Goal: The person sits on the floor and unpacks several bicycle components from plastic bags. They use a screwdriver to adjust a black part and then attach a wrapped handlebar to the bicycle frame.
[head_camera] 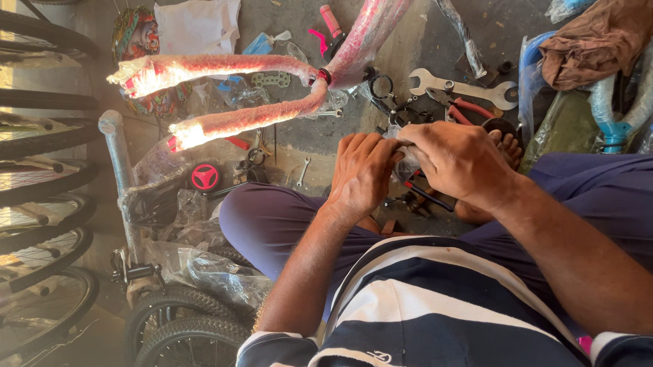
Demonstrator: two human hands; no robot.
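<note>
Gripping a plastic-wrapped part point(408, 161): left hand point(363, 171), right hand point(457, 156).

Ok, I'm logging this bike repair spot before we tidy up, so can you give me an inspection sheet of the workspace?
Surface: concrete floor, dusty, strewn with parts.
Job's things: small clear-wrapped part held between both hands; dark cable hanging below it.
Clutter: spanner, red-handled pliers, small wrench, pink grip, white cloth, brown rag, red wheel.
Grippers: left hand and right hand close together, both closed on the part.
Cables: only the dark one under the hands.
Surroundings: pink wrapped frame ahead, tyres at left, wrapped wheels near the knee.
</note>
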